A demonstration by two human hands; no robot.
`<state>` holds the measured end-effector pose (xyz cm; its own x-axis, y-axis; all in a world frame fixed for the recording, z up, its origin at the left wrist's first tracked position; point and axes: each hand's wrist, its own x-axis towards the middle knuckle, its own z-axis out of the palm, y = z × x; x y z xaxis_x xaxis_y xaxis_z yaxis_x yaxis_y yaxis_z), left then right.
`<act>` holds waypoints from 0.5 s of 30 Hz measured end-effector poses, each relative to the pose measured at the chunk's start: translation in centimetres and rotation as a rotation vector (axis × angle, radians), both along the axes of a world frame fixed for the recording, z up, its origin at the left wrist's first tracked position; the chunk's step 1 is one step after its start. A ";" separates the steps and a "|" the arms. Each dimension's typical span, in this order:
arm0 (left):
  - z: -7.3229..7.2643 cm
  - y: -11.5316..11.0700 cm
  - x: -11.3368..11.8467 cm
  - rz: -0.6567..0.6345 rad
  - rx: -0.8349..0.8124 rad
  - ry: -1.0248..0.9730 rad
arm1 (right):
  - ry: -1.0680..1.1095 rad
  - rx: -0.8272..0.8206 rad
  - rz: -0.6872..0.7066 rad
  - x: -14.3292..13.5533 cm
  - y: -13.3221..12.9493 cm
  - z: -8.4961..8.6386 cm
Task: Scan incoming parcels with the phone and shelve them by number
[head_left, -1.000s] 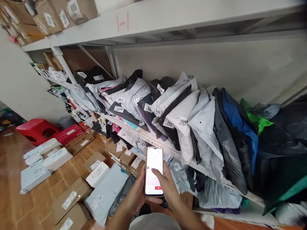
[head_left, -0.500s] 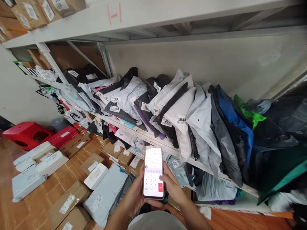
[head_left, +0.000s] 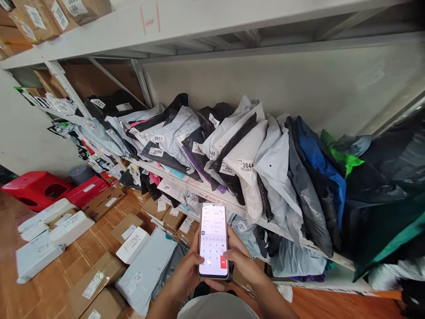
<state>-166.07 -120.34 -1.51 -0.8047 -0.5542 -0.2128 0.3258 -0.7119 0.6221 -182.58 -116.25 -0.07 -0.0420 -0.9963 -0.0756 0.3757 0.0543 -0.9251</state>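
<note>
A lit phone (head_left: 213,235) is held upright between both hands, its screen showing a number keypad with a red key at the lower right. My left hand (head_left: 190,268) wraps round the phone's left side, its thumb over the keypad's lower left corner. On the other side, my right hand (head_left: 239,259) grips the phone, its thumb by the red key. Behind the phone, a shelf (head_left: 212,195) bears a row of grey, white and black plastic parcels (head_left: 247,173) with number labels such as 3044, 3011 and 3008.
Cardboard boxes (head_left: 91,277) and white boxes (head_left: 71,228) lie on the wooden floor (head_left: 40,292) at the left, near a red stool (head_left: 35,188). More parcels (head_left: 299,259) fill the lower shelf. A white beam (head_left: 199,26) crosses overhead.
My left thumb has come over the keypad's lower left corner. My right thumb has shifted down towards the red key. The shelf view has slid slightly left.
</note>
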 end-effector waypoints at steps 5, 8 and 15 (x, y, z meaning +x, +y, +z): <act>-0.3 -0.1 -0.1 -0.047 0.000 -0.052 | -0.021 0.009 -0.042 0.0 0.2 -0.2; -0.2 -0.2 -0.4 -0.053 0.000 -0.058 | -0.009 0.030 -0.113 0.2 0.2 -0.3; 0.7 -0.8 -0.7 -0.062 0.070 0.018 | 0.005 0.070 -0.202 0.3 0.0 -0.1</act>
